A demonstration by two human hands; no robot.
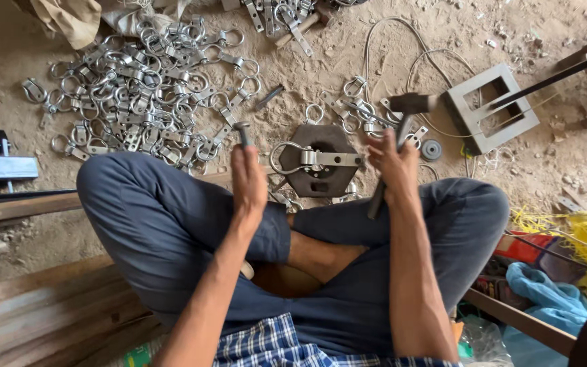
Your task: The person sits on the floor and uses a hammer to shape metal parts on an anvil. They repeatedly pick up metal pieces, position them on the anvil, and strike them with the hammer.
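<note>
Head view: right hand (394, 166) grips upright hammer (402, 126); left hand (248, 178) pinches vertical punch (243, 132).

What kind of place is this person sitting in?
Probably a small metalwork workshop: the dirt floor holds a heap of metal ring clamps, a hexagonal iron block, and the right hand holds a hammer.

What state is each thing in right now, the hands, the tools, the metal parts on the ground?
Left hand: grip shut on short metal punch, upright.
Right hand: grip shut on steel-headed hammer, raised.
Dark hexagonal iron block: flat on ground.
Silver ring clamp: lying on block.
Heap of silver ring clamps: loose, scattered.
</note>
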